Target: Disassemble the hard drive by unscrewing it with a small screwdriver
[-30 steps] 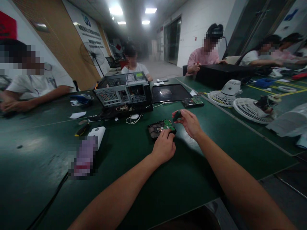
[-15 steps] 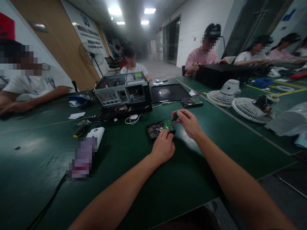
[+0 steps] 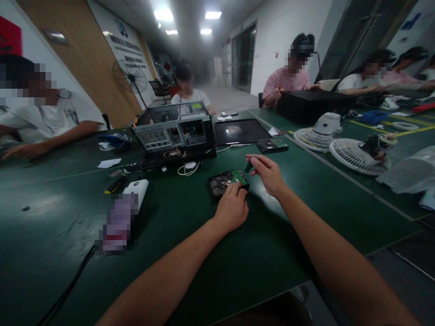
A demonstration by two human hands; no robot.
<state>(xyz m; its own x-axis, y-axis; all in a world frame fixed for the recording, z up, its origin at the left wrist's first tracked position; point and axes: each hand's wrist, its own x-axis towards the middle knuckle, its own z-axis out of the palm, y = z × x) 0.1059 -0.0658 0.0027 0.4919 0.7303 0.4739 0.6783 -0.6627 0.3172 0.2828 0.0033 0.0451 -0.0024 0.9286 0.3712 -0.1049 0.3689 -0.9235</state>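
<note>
A black hard drive with a green circuit board on top lies on the green table in front of me. My left hand rests closed against the drive's near edge, holding it down. My right hand hovers just right of the drive, fingers pinched on a small dark-handled screwdriver whose tip points down at the board's right corner.
An opened computer case stands behind the drive, with a black side panel and a second drive to its right. White fan parts lie at the right. A white device and a screwdriver lie at the left. Several people sit around the tables.
My right hand has lowered the screwdriver from above the drive to the board's right corner. My left hand has stayed on the drive.
</note>
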